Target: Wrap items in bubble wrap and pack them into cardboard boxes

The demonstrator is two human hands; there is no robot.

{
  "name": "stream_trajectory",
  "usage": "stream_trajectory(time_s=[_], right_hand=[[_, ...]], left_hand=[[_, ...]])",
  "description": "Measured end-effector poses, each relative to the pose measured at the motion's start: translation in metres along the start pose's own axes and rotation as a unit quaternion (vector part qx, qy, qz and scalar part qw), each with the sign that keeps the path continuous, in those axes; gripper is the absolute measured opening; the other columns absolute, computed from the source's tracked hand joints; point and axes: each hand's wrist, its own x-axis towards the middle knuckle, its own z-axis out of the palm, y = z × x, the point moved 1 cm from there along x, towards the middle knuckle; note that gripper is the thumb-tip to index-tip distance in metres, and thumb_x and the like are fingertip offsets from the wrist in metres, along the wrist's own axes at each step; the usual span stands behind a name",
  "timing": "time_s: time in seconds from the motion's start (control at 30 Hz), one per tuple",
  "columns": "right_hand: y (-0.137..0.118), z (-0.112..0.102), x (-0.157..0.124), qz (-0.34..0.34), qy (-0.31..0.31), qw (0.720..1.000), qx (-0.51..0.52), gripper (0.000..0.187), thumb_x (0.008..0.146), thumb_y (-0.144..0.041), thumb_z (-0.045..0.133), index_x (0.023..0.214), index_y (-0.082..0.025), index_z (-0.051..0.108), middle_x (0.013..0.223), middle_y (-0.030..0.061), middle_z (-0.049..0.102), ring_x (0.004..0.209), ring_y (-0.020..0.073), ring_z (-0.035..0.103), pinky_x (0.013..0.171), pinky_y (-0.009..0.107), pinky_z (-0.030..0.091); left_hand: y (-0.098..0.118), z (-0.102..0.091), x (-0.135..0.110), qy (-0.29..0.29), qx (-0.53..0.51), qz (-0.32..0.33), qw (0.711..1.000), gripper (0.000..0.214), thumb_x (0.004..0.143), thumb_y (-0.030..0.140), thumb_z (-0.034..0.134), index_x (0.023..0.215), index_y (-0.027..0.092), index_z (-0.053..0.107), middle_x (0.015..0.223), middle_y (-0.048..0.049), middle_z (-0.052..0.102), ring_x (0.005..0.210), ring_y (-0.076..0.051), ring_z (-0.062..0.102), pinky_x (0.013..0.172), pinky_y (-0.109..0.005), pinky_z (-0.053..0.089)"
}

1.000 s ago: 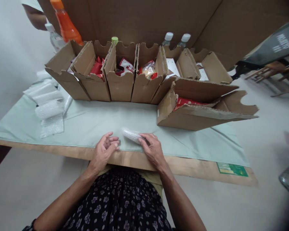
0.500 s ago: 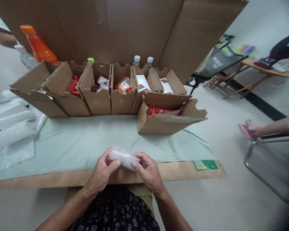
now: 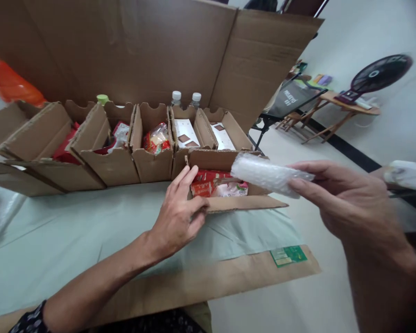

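My right hand point(image 3: 346, 199) pinches one end of a bubble-wrapped bundle point(image 3: 263, 173), whose contents I cannot make out. The bundle is held in the air over the right part of the front cardboard box point(image 3: 246, 203). At that box's left end is my left hand point(image 3: 180, 212), fingers over the edge and thumb side against the front wall. Inside the box lie red packets point(image 3: 204, 182) and a pink-and-white packet point(image 3: 232, 188).
Behind stands a row of open cardboard bins point(image 3: 119, 166) with packets and white boxes point(image 3: 186, 133). Bottles point(image 3: 176, 98) and a tall cardboard panel point(image 3: 142, 55) rise beyond them. Plastic wrap point(image 3: 3, 208) lies at the left. A fan point(image 3: 374, 74) stands on a side table.
My left hand has let go of the bubble-wrapped bundle and moved to the front box. My right hand has carried the bundle up and right, over that box. The view has shifted right.
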Motion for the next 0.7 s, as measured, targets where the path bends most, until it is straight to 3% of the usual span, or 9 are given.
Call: stream_trajectory(time_s=[0.13, 0.27, 0.43, 0.5, 0.57, 0.63, 0.7], right_hand=[[0.003, 0.015, 0.040, -0.068, -0.178, 0.977, -0.100, 0.024, 0.089, -0.045, 0.075, 0.098, -0.023, 0.081, 0.082, 0.0010, 0.076, 0.063, 0.0109, 0.064, 0.053, 0.024, 0.046], [0.009, 0.066, 0.065, -0.147, -0.355, 0.901, -0.201, 0.010, 0.087, -0.024, 0.072, 0.092, -0.027, 0.080, 0.071, -0.0046, 0.073, 0.057, 0.0120, 0.061, 0.053, 0.025, 0.040], [0.023, 0.134, 0.065, -0.192, -0.469, 0.807, -0.302, 0.019, 0.084, -0.012, 0.069, 0.077, -0.027, 0.079, 0.070, -0.0026, 0.074, 0.060, 0.0164, 0.064, 0.059, 0.029, 0.040], [0.025, 0.141, 0.062, -0.200, -0.475, 0.800, -0.308, 0.020, 0.087, -0.012, 0.067, 0.077, -0.025, 0.078, 0.070, -0.0012, 0.075, 0.061, 0.0174, 0.066, 0.063, 0.030, 0.044], [0.022, 0.130, 0.060, -0.214, -0.443, 0.826, -0.277, 0.015, 0.090, -0.018, 0.067, 0.092, -0.025, 0.080, 0.085, 0.0003, 0.079, 0.075, 0.0202, 0.072, 0.073, 0.032, 0.051], [0.017, 0.100, 0.054, -0.227, -0.349, 0.878, -0.238, 0.022, 0.094, -0.028, 0.068, 0.113, -0.025, 0.078, 0.104, 0.0023, 0.081, 0.093, 0.0234, 0.075, 0.085, 0.037, 0.055], [0.018, 0.058, 0.036, -0.208, -0.187, 0.935, -0.219, 0.027, 0.098, -0.035, 0.066, 0.121, -0.025, 0.076, 0.114, 0.0032, 0.080, 0.105, 0.0247, 0.074, 0.095, 0.042, 0.057]], left_hand=[[-0.002, 0.007, -0.013, 0.012, -0.020, 0.000, 1.000, 0.023, 0.085, 0.005, 0.063, 0.097, 0.022, 0.072, 0.177, -0.0030, 0.013, 0.157, -0.038, 0.031, 0.119, -0.061, 0.042], [-0.002, 0.007, -0.017, 0.008, -0.014, -0.009, 1.000, 0.026, 0.084, 0.006, 0.064, 0.101, 0.024, 0.072, 0.178, 0.0024, 0.005, 0.157, -0.040, 0.029, 0.117, -0.062, 0.044], [-0.004, 0.010, -0.016, 0.008, -0.019, -0.007, 1.000, 0.029, 0.084, 0.005, 0.065, 0.105, 0.026, 0.070, 0.178, 0.0034, 0.003, 0.158, -0.041, 0.028, 0.118, -0.064, 0.042], [-0.005, 0.011, -0.015, 0.009, -0.025, 0.000, 1.000, 0.030, 0.085, 0.004, 0.064, 0.105, 0.025, 0.069, 0.178, 0.0024, 0.005, 0.158, -0.040, 0.028, 0.119, -0.063, 0.041], [-0.006, 0.011, -0.016, 0.020, -0.033, 0.002, 0.999, 0.033, 0.086, 0.004, 0.065, 0.110, 0.026, 0.068, 0.178, 0.0002, 0.009, 0.158, -0.038, 0.028, 0.120, -0.060, 0.041], [-0.007, 0.009, -0.020, 0.047, -0.043, -0.017, 0.998, 0.045, 0.089, 0.009, 0.068, 0.129, 0.028, 0.063, 0.177, -0.0040, 0.010, 0.159, -0.037, 0.027, 0.121, -0.058, 0.040], [-0.009, 0.007, -0.029, 0.075, -0.061, -0.060, 0.993, 0.068, 0.090, 0.019, 0.071, 0.152, 0.032, 0.045, 0.177, -0.0079, 0.009, 0.160, -0.036, 0.025, 0.122, -0.058, 0.038]])
